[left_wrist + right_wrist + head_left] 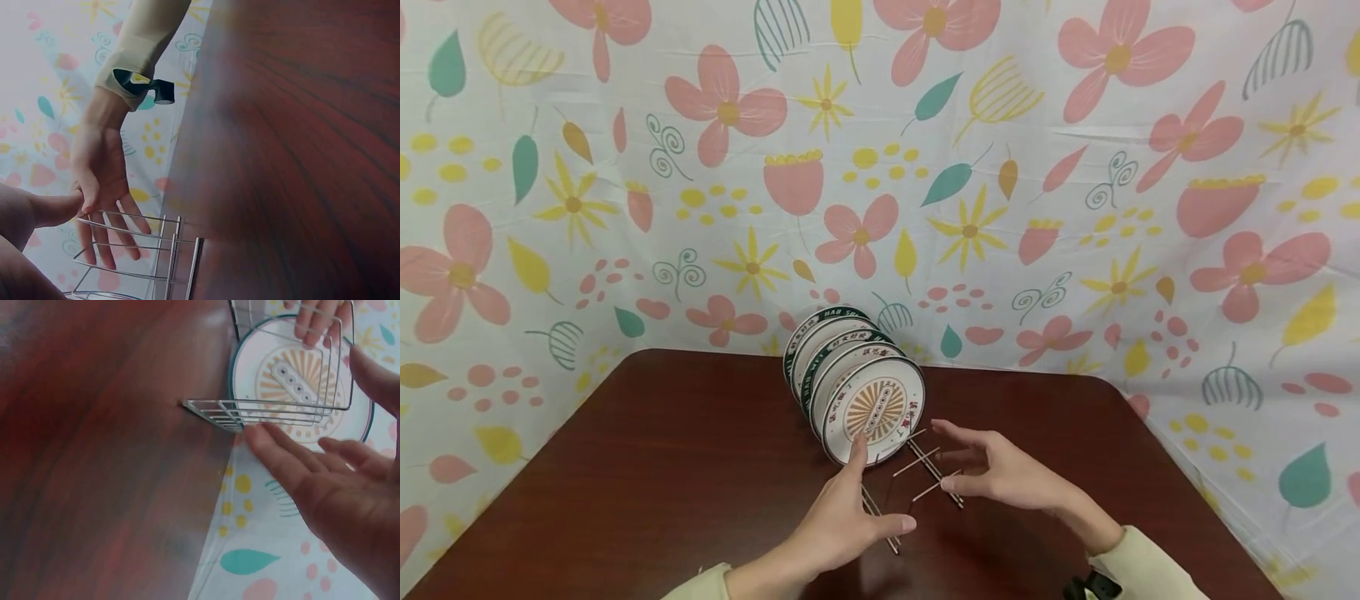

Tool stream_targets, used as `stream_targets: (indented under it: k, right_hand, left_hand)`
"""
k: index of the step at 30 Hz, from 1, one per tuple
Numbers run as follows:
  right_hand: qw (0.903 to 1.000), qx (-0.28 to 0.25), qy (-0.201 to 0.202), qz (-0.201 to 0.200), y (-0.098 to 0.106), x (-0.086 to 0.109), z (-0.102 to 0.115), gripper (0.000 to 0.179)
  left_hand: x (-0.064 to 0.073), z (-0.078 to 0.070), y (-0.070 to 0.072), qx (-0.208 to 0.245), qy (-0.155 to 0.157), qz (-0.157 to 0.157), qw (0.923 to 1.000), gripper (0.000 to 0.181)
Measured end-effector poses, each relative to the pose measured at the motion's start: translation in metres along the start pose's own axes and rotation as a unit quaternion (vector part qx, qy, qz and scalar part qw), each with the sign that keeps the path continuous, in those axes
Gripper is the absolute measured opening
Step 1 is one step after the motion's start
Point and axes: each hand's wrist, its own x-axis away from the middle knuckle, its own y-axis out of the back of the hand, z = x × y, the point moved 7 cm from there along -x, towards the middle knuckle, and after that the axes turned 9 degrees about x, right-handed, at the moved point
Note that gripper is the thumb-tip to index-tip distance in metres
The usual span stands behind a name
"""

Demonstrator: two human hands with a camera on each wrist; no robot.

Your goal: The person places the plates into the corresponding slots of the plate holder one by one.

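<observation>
A wire plate rack (955, 500) stands on the table, with several white plates (874, 408) upright in its far part. The front plate has an orange sunburst and red characters; dark green bands mark some behind it. My left hand (838, 521) is at the rack's near left side, thumb and fingers spread apart. On the other side, my right hand (1003, 471) has its fingers loosely bent, thumb tip at the wires. In the right wrist view, that right hand (337, 481) lies alongside the rack wires (269, 406). Neither hand grips anything.
The dark brown wooden table (662, 467) extends around the rack. A white cloth (880, 167) printed with flowers and leaves hangs behind it and along both sides. The right sleeve (1150, 567) has a black strap at the wrist.
</observation>
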Motion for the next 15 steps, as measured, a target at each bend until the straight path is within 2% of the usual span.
stream_targets:
  k: [3,8,15]
  right_hand:
    - [0.9996,-0.013,-0.013,0.022,-0.003,0.000,0.001,0.080]
    - [0.9985,-0.034,-0.033,0.027,-0.008,0.002,0.005,0.083]
    - [0.9962,-0.062,-0.033,0.052,-0.020,0.002,0.013,0.084]
  left_hand:
    - [0.000,0.001,0.000,0.000,0.001,-0.005,1.0000,0.125]
    - [0.001,0.004,0.003,-0.001,0.004,-0.010,0.9999,0.128]
    - [0.002,0.007,0.015,-0.013,0.001,0.010,0.9999,0.125]
